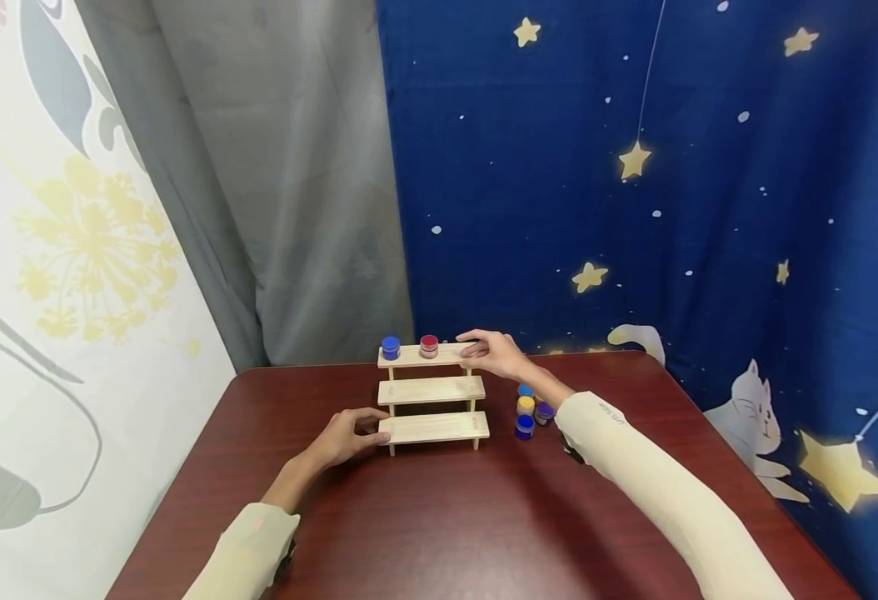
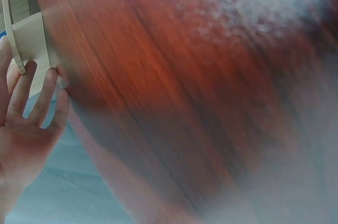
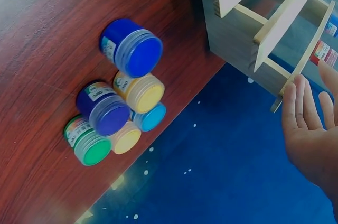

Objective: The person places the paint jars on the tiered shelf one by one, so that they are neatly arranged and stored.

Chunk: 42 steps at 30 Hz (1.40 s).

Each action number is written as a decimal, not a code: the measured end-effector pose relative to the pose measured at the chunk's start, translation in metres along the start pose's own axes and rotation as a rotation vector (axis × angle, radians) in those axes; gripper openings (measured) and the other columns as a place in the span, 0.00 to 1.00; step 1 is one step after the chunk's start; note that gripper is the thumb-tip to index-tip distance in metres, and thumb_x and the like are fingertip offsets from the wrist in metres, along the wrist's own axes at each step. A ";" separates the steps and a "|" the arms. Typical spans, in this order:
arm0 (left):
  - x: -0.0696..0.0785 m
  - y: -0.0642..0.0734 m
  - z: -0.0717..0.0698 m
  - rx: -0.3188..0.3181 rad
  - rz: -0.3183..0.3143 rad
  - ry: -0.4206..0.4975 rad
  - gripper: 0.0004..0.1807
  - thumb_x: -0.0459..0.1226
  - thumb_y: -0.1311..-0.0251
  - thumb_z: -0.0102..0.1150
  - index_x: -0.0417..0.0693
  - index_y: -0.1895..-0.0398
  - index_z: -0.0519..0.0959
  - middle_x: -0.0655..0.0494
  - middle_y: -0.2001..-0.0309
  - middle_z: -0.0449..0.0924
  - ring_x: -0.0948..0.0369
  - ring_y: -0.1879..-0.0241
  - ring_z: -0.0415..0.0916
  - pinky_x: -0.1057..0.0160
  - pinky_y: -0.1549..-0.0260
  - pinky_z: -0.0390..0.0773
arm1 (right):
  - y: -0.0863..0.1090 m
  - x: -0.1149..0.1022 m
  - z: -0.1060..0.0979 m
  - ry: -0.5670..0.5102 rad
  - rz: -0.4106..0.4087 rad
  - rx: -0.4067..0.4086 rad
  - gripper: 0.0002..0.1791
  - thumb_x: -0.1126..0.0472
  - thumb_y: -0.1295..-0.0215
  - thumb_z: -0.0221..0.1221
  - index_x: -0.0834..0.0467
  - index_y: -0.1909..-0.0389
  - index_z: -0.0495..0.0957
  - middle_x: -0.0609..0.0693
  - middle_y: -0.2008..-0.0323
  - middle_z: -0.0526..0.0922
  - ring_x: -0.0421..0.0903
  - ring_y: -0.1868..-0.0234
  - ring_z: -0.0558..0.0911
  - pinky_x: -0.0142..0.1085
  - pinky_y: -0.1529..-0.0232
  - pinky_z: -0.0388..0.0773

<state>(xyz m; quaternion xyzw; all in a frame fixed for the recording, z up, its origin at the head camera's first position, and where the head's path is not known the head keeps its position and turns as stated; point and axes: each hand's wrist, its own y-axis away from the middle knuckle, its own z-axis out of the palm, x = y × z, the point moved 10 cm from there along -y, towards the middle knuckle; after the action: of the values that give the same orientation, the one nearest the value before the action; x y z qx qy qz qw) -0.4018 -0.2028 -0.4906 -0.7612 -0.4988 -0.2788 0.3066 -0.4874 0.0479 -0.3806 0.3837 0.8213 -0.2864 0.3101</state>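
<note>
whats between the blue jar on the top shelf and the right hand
The red jar stands on the top shelf between the blue jar and the right hand, as the head view shows.

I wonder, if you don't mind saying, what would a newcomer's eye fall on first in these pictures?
Probably the star-patterned blue curtain, filling the right of the head view. Next comes the pale wooden stand on the reddish table, with a blue jar and a red jar on its top step. The colourful jar cluster right of the stand also stands out.
</note>
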 end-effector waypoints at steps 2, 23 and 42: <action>0.000 0.000 0.000 0.005 -0.003 -0.003 0.19 0.41 0.38 0.75 0.47 0.45 0.86 0.50 0.53 0.88 0.53 0.52 0.86 0.48 0.51 0.83 | 0.002 0.003 -0.001 0.005 -0.001 -0.004 0.28 0.68 0.33 0.69 0.64 0.33 0.75 0.65 0.49 0.87 0.59 0.47 0.87 0.44 0.47 0.83; -0.002 0.001 -0.001 0.009 -0.027 -0.042 0.19 0.42 0.37 0.74 0.47 0.45 0.86 0.51 0.52 0.88 0.54 0.51 0.85 0.51 0.51 0.83 | 0.042 0.027 -0.016 -0.063 0.042 -0.062 0.30 0.69 0.32 0.68 0.71 0.32 0.71 0.67 0.49 0.86 0.60 0.49 0.87 0.44 0.49 0.84; -0.004 0.001 0.000 0.008 -0.042 -0.037 0.19 0.42 0.38 0.75 0.48 0.45 0.86 0.52 0.52 0.88 0.55 0.50 0.85 0.52 0.50 0.83 | 0.078 0.061 -0.021 -0.042 0.054 -0.066 0.24 0.70 0.37 0.71 0.70 0.40 0.79 0.71 0.53 0.86 0.61 0.52 0.88 0.42 0.52 0.85</action>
<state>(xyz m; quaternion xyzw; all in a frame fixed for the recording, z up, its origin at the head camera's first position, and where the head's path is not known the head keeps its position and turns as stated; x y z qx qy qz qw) -0.4018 -0.2056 -0.4936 -0.7544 -0.5214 -0.2689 0.2944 -0.4618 0.1324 -0.4301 0.3893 0.8128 -0.2586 0.3476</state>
